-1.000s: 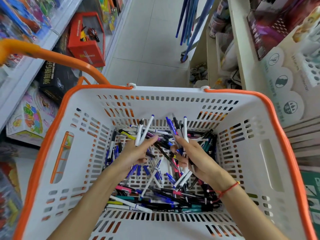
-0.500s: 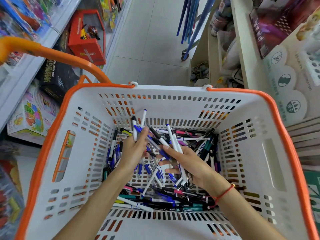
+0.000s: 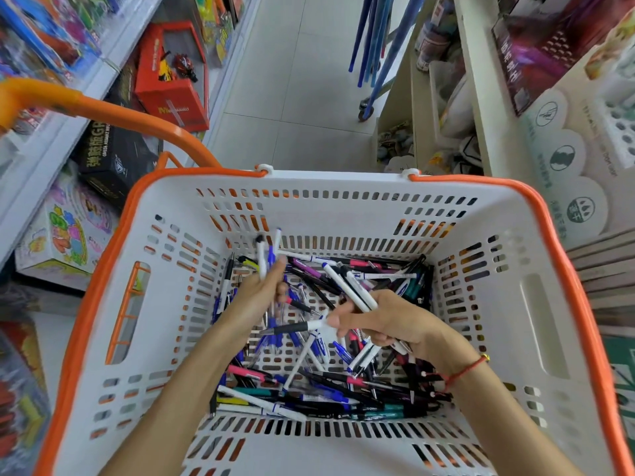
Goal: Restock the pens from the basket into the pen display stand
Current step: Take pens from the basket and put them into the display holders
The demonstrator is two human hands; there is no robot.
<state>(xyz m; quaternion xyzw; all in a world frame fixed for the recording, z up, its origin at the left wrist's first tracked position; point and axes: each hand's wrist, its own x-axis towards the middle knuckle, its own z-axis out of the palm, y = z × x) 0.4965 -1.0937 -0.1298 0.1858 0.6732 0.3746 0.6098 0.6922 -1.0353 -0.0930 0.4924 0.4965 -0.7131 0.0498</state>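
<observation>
Gripping small bunch of white pens (image 3: pixel 266 255) in our left hand (image 3: pixel 256 297), tips up toward 12 o'clock. Our right hand (image 3: pixel 385 324) curls round more white pens (image 3: pixel 350 290), angled toward 10 o'clock; its fingertips pinch black-grip pen (image 3: pixel 295 327) lying toward 9 o'clock. Both hands low inside white basket (image 3: pixel 343 207) with orange rim. Loose pens (image 3: pixel 309 393) heaped on basket floor, spreading from 6 to 1 o'clock of our hands. Pen display stand (image 3: pixel 618 132) at 2 o'clock, on shelf beyond basket. Red cord (image 3: pixel 464 371) on our right wrist.
</observation>
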